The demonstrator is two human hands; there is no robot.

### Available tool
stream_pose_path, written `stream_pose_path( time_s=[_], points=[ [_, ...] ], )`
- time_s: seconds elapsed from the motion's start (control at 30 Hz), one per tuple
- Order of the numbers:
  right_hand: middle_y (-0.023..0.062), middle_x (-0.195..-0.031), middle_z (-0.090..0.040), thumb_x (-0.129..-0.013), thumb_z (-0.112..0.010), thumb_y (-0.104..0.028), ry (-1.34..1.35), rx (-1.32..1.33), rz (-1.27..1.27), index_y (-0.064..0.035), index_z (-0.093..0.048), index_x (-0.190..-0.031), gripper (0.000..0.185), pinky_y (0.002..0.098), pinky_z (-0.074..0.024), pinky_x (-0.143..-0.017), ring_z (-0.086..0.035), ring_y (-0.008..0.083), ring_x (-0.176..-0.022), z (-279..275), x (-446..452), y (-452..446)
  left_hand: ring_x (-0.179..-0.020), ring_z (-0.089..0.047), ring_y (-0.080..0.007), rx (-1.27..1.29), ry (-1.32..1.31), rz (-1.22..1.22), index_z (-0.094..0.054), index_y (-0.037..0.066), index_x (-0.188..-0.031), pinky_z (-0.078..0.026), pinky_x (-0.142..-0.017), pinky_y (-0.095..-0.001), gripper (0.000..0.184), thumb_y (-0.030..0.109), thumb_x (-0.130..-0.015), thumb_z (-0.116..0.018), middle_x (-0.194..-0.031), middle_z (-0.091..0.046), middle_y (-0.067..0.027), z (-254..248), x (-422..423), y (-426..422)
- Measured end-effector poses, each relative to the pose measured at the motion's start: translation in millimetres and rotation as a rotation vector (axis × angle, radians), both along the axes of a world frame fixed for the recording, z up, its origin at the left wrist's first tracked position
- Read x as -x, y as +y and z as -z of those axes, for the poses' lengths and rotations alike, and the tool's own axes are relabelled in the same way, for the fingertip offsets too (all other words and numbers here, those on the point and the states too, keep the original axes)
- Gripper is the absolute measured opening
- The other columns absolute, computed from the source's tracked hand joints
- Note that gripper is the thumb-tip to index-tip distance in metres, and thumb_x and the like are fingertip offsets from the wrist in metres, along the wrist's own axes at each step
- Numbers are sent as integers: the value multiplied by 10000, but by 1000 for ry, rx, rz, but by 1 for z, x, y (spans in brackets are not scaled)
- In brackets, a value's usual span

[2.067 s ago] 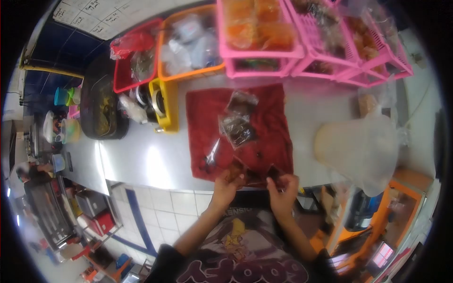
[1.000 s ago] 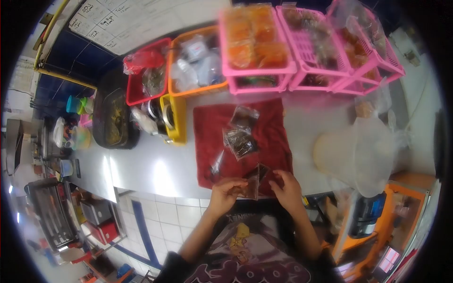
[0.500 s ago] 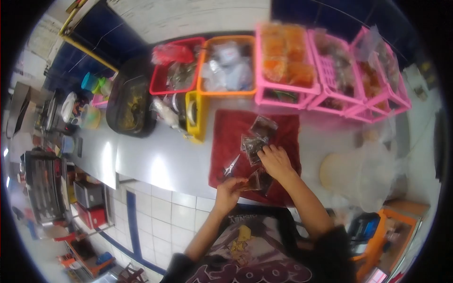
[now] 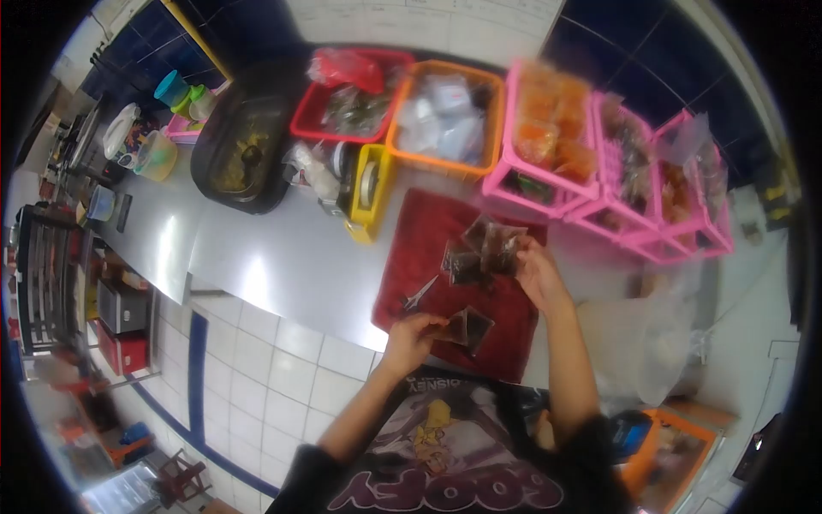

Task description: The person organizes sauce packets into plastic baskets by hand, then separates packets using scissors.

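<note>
My left hand [image 4: 408, 344] pinches the edge of a small clear sachet with dark brown contents [image 4: 453, 329], low over the red cloth [image 4: 419, 224]. Another dark sachet [image 4: 478, 329] lies against it. Farther up, my right hand [image 4: 541, 276] has its fingers closed on the side of a dark sachet [image 4: 503, 243], tilted above the cloth. Beneath and beside that one are several similar sachets [image 4: 465, 267], partly overlapping. Scissors [image 4: 419, 293] rest on the cloth between the pile and my left hand, touched by neither.
Behind the cloth stand a yellow tape dispenser [image 4: 363, 224], a red basket [image 4: 300, 125], an orange basket [image 4: 445, 164] and pink baskets [image 4: 538, 188] of bagged goods. A black tray [image 4: 204, 128] is at left. To the right sits a pale translucent container [image 4: 629, 343].
My right hand has moved up and right, and now holds a sachet raised from the pile. My left hand keeps its sachet. The whole view has tilted.
</note>
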State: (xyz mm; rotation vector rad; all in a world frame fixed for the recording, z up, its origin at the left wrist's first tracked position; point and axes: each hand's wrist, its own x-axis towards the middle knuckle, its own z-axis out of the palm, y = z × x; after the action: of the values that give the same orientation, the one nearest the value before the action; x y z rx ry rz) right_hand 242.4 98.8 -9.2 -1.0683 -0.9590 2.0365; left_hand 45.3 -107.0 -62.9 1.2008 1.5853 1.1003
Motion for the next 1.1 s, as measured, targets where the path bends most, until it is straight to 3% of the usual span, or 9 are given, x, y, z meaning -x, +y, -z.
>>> stream_pose_path(
  time_s=[0.07,0.13,0.23,0.43,0.67,0.73,0.83,0.93,1.1],
  points=[
    [-4,-949,-653,-952,-604,-101,64,102,94,-59,-631,-1060,119,235,-469,-815,-601,88,-884,-5,0,-4,-948,-718,-308,-4,-6,-5,-718,6,-1037,-556,-828,-364,300,-110,-787,-597,-1021,-726,-168,-1,-2,2],
    [12,-959,-676,-947,-660,-104,-301,-221,-149,-41,-656,-1078,145,245,-491,-844,-623,91,-891,8,-2,-6,-944,-719,-311,33,11,20,-721,8,-1043,-554,-824,-370,297,-93,-790,-602,-1022,-727,-163,-4,-3,3],
    [15,-959,-683,-941,-705,-132,-321,-177,-148,-33,-671,-1060,158,240,-492,-833,-627,91,-870,16,0,-6,-945,-718,-313,67,65,54,-722,13,-1061,-552,-824,-369,301,-76,-794,-614,-1020,-728,-160,-16,-4,7],
    [-16,-940,-649,-968,-679,-150,-205,-125,3,-55,-649,-1049,128,220,-455,-796,-573,65,-845,17,-4,-13,-942,-713,-320,74,10,41,-722,16,-1056,-548,-826,-382,281,-54,-800,-631,-1015,-726,-169,-13,-8,7],
    [-24,-963,-632,-969,-673,-141,-243,-208,-12,-67,-636,-1046,112,221,-438,-831,-544,60,-888,34,-4,-11,-952,-701,-353,84,71,70,-723,28,-1042,-545,-834,-406,261,-29,-803,-636,-1019,-728,-166,-18,-9,11],
    [-18,-985,-636,-952,-684,-112,-153,-127,22,-71,-626,-1058,127,233,-448,-861,-564,67,-914,34,-3,-11,-946,-694,-364,-40,193,248,-729,49,-1038,-542,-829,-421,244,7,-811,-652,-1005,-730,-153,-18,-5,13],
    [1,-1015,-647,-905,-714,-44,-128,-78,7,-71,-611,-1084,208,250,-482,-872,-600,83,-938,15,-1,-17,-885,-706,-327,-152,359,258,-726,35,-1005,-543,-802,-400,190,65,-817,-734,-980,-737,-147,-25,-8,15],
    [30,-1062,-659,-847,-740,25,-172,-90,-104,-60,-595,-1116,317,256,-517,-863,-632,103,-959,0,1,-25,-877,-702,-315,-118,305,199,-729,46,-1007,-527,-799,-412,194,122,-830,-750,-961,-737,-132,-18,-14,15],
    [52,-1108,-664,-813,-733,82,-185,-167,-125,-38,-588,-1129,368,271,-539,-864,-646,125,-990,21,7,-27,-882,-696,-313,-85,315,225,-734,52,-986,-525,-795,-413,180,150,-837,-757,-932,-731,-125,-26,-21,20]
  ],
)
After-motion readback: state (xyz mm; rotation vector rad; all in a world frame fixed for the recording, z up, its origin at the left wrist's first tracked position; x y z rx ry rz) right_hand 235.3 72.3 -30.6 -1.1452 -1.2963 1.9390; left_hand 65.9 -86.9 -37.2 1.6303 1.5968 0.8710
